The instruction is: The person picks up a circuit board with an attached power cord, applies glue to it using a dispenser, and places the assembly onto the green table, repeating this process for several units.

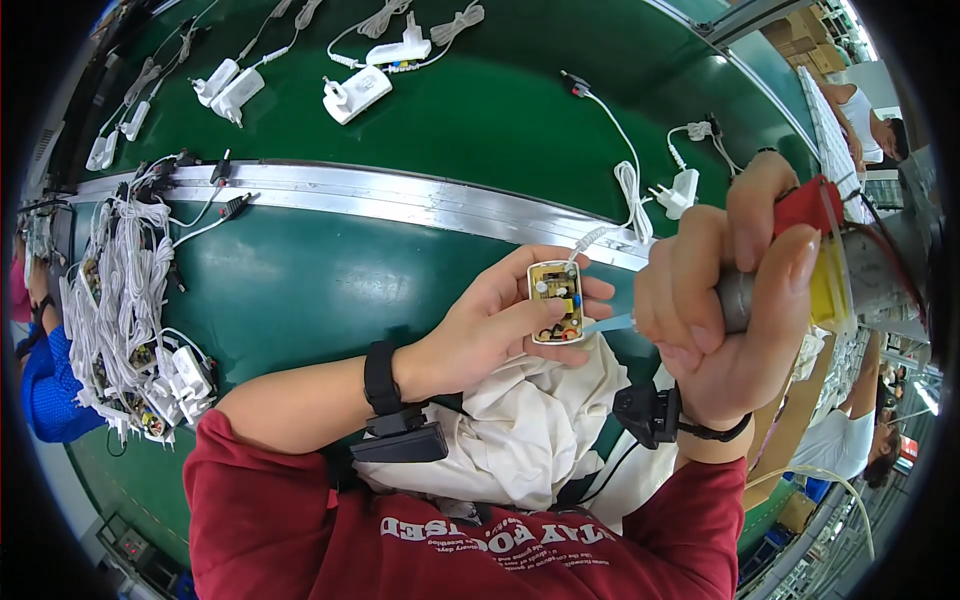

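My left hand (462, 345) holds a power adapter's open white half-case (535, 318) with its circuit board (551, 290) facing up, thumb resting on the components. A white cable (597, 236) runs from its top edge. Raised on the right, my right hand (715, 300) is closed round a thick grey cylindrical tool (738, 300) with a red piece on top and a yellow band. From that hand a pale blue narrow tip (612, 323) points at the case's right edge; whether it touches is unclear. The exact kind of tool does not show.
A metal rail (400, 196) divides my bench from a green conveyor belt (480, 130) carrying white plug adapters (357, 95). Cabled adapters lie heaped (125, 300) at left. White cloth (520, 430) lies before me. A cardboard box (795, 400) and other people are at right.
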{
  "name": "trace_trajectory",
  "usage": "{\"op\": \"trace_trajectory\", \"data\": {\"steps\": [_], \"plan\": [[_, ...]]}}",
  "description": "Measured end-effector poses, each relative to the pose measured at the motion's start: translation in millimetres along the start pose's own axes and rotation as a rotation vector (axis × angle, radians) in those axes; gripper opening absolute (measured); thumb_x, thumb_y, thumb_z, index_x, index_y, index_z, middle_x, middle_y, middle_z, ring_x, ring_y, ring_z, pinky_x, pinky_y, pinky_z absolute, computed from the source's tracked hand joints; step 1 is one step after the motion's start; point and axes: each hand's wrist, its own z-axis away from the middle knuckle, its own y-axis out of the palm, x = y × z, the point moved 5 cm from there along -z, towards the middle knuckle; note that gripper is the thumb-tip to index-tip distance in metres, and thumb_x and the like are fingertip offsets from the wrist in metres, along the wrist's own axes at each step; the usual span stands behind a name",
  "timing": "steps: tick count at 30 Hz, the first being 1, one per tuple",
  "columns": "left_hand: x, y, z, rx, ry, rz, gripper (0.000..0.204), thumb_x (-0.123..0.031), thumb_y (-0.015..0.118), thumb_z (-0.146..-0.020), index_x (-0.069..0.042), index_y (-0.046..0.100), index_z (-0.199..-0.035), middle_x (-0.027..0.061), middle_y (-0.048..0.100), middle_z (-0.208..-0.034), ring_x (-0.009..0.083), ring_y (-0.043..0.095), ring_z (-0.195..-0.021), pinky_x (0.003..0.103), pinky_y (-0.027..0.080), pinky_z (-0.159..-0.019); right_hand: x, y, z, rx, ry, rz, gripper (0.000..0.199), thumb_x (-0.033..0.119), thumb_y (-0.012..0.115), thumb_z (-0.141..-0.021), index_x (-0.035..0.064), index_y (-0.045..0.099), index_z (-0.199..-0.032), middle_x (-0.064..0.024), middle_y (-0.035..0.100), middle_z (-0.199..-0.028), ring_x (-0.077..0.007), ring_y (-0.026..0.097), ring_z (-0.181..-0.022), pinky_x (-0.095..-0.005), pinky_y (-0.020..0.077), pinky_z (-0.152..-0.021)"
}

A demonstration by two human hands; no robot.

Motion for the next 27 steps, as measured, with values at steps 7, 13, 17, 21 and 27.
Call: {"op": "trace_trajectory", "data": {"steps": [7,13,17,21,27], "plan": [[-4,-9,10,0.031,0.003,0.118,0.038,-0.008,0.041,-0.095,-0.009,0.032,-0.132,0.0132,0.044,-0.130,0.0237,0.046,-0.121,0.042,0.048,-0.093,0,14,1,0.011,-0.035,0.137,0.037,0.046,0.032,-0.097,0.0093,0.033,-0.095,0.0025,0.034,-0.049,-0.0062,0.029,-0.035,-0.0219,0.0247,-0.036],[-6,-13,25,0.115,-0.028,0.274,0.040,-0.009,0.040,-0.095,-0.009,0.029,-0.134,0.0144,0.039,-0.134,0.0246,0.042,-0.124,0.044,0.043,-0.099,-11,39,4,0.120,-0.050,-0.005,0.038,0.047,0.033,-0.096,0.0087,0.033,-0.096,0.0016,0.035,-0.049,-0.0067,0.031,-0.036,-0.0220,0.0264,-0.036],[-5,-16,32,0.176,-0.029,0.298,0.040,-0.010,0.039,-0.095,-0.009,0.028,-0.134,0.0153,0.037,-0.136,0.0249,0.043,-0.124,0.045,0.042,-0.100,-25,51,9,0.106,-0.056,-0.198,0.039,0.047,0.034,-0.095,0.0087,0.033,-0.096,0.0011,0.036,-0.050,-0.0071,0.031,-0.036,-0.0219,0.0273,-0.037],[-8,-18,34,0.168,-0.028,0.277,0.041,-0.011,0.039,-0.096,-0.009,0.027,-0.134,0.0160,0.036,-0.136,0.0252,0.043,-0.124,0.046,0.041,-0.100,-19,52,9,0.056,0.003,-0.158,0.039,0.048,0.034,-0.095,0.0088,0.033,-0.095,0.0009,0.037,-0.050,-0.0073,0.031,-0.036,-0.0215,0.0269,-0.036],[-9,-19,26,0.160,-0.033,0.270,0.041,-0.012,0.039,-0.096,-0.009,0.027,-0.135,0.0156,0.037,-0.135,0.0250,0.043,-0.123,0.046,0.041,-0.100,-24,46,4,0.125,-0.122,-0.205,0.041,0.048,0.032,-0.096,0.0072,0.033,-0.098,0.0012,0.037,-0.050,-0.0067,0.032,-0.037,-0.0208,0.0253,-0.035]]}}
